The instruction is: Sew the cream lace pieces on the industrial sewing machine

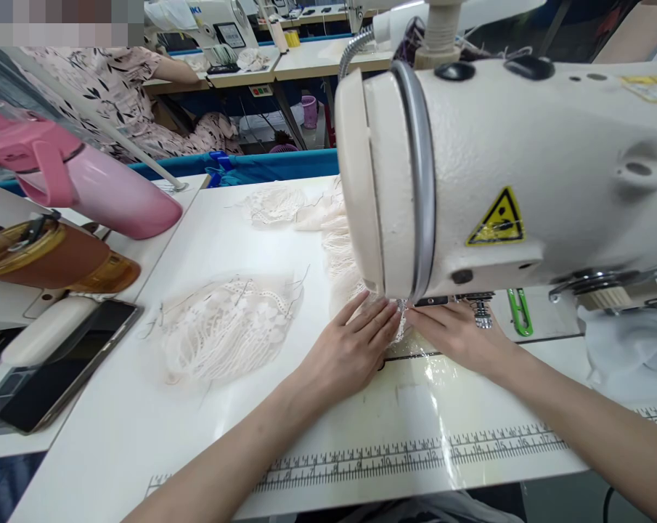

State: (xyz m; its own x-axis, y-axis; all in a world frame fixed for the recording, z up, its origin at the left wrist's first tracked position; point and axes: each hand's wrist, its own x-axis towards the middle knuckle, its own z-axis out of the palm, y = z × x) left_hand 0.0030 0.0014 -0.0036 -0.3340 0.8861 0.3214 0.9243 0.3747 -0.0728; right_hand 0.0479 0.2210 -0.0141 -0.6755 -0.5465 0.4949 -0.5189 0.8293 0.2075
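Note:
A cream sewing machine (502,181) covers the work area, its head hanging over both my hands. My left hand (355,338) lies palm down with fingers stretched out, pressing on cream lace fabric (342,254) at the left of the needle area. From the right, my right hand (456,330) reaches under the machine arm. Its fingertips meet the lace edge beside the presser foot, and the machine partly hides them. The lace runs back behind the machine head. Another lace piece (227,327) with loose threads lies flat on the white table at the left.
Green thread snips (520,312) lie right of my right hand. A printed ruler (388,461) runs along the front edge. At left are a phone (70,367), a pink bottle (104,174) and an amber cup (61,254). A person in patterned clothes (104,94) sits beyond.

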